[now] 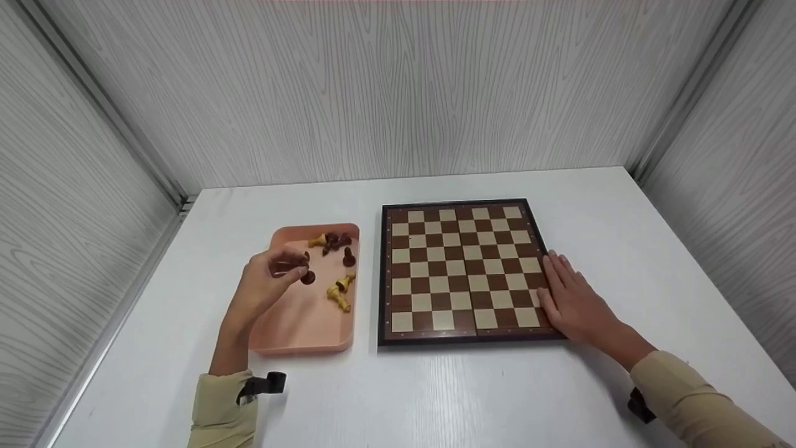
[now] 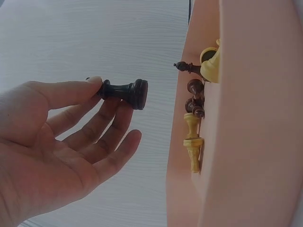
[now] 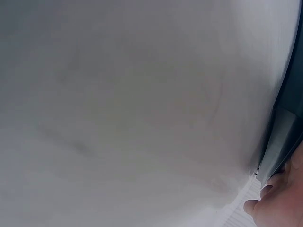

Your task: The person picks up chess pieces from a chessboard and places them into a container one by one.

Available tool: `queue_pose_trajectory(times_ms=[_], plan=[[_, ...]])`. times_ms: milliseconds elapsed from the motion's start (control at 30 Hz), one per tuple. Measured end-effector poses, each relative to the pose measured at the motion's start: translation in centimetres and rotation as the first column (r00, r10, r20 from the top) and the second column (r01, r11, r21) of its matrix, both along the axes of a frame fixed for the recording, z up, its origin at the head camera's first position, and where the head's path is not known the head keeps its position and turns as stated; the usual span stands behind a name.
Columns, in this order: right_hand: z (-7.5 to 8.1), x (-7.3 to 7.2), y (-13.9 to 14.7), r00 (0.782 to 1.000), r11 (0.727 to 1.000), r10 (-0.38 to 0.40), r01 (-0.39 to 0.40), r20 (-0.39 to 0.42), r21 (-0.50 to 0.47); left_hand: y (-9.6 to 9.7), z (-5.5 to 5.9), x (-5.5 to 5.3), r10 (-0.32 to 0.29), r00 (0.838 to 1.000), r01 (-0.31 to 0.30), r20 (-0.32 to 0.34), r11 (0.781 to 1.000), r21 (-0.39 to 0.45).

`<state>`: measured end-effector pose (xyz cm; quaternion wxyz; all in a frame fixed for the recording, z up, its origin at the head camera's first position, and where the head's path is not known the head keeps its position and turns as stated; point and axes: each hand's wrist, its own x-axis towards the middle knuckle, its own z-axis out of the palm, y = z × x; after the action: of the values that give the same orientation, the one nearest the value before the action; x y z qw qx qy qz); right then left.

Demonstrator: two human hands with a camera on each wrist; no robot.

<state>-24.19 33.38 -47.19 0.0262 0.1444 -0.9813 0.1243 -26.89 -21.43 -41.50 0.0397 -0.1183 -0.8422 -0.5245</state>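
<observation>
Above the peach tray (image 1: 298, 333), my left hand (image 1: 261, 283) pinches a dark chess piece (image 2: 122, 91) between thumb and fingers. In the left wrist view its round base points right, and the fingertips hide part of its top. Several dark and yellow chess pieces lie in the tray, among them a yellow piece (image 1: 339, 300) and a dark pawn (image 1: 349, 257). To the right lies a brown and cream chessboard (image 1: 439, 284) with no pieces on it. My right hand (image 1: 578, 305) rests with extended fingers on the board's right edge.
Everything lies on a white table (image 1: 429, 392). Grey wood-grain panels (image 1: 398, 93) enclose it at the back and both sides. The tray stands left of the board, with a narrow gap between them.
</observation>
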Motion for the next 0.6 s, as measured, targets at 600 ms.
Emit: queue_pose_trajectory(times_ms=[600], plan=[[0.38, 0.05, -0.26, 1.0, 1.0, 0.01, -0.01, -0.019, 0.011, -0.89, 0.34, 0.05, 0.018, 1.0, -0.019, -0.016, 0.999, -0.046]])
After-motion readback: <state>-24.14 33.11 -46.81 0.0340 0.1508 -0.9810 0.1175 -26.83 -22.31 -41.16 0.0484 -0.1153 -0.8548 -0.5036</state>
